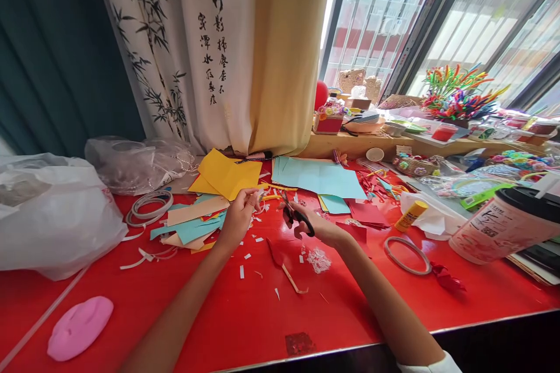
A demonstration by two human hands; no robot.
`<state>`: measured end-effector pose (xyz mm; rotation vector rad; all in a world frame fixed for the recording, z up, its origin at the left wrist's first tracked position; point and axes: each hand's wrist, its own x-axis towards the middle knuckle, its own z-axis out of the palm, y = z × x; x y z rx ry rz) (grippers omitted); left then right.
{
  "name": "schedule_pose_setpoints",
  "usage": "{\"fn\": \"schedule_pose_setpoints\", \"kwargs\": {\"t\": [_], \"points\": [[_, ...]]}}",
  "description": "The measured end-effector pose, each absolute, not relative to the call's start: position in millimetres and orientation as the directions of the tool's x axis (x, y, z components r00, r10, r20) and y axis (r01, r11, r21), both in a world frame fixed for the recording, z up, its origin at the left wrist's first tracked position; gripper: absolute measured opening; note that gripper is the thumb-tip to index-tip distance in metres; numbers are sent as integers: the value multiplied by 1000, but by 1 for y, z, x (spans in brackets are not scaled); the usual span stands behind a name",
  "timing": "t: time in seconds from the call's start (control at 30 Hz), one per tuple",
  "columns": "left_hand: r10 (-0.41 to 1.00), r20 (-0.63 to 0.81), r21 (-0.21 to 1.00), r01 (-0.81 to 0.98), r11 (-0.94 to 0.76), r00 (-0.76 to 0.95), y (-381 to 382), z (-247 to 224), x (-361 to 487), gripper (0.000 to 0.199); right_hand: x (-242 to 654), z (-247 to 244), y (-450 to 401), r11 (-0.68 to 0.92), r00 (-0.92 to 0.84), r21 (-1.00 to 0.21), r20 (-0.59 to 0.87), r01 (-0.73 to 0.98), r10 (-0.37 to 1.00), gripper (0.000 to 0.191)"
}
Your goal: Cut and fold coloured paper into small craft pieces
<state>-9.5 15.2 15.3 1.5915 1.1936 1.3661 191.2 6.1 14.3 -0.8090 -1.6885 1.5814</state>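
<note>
My right hand [312,221] has its fingers in the black handles of a pair of scissors [301,220], whose blades point away from me. Facing it, my left hand [242,213] pinches a small pale piece [261,193], perhaps paper, too small to make out fully. The two hands are apart above the red table [201,309]. White paper scraps [242,271] lie scattered below them. Nearer to me is a red strip joined to a tan strip [292,280], with a heap of fine white shreds [319,260] to its right.
Yellow sheets [230,175] and light-blue sheets [315,178] lie at the back. Left are mixed paper pieces [196,221], tape rolls [151,207], plastic bags [56,210] and pink clay [80,327]. Right are a glue stick [411,215], a ring [406,255] and a tilted drink cup [503,224].
</note>
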Motion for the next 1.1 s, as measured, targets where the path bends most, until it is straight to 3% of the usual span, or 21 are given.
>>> {"fn": "schedule_pose_setpoints", "kwargs": {"t": [0.13,0.33,0.67,1.1], "points": [[945,326,913,251,-322,26,14,16,-10,26,193,20,4,151,-633,-979,34,133,774,51],[920,391,887,277,-369,-29,5,24,-7,22,186,21,3,143,-436,-945,1,293,900,45],[906,423,844,365,-393,0,-1,25,-4,20,180,25,-2,69,-382,-966,-32,248,924,43],[909,416,838,377,-395,28,-2,24,-3,19,181,22,-2,128,-428,-961,12,244,904,36]]}}
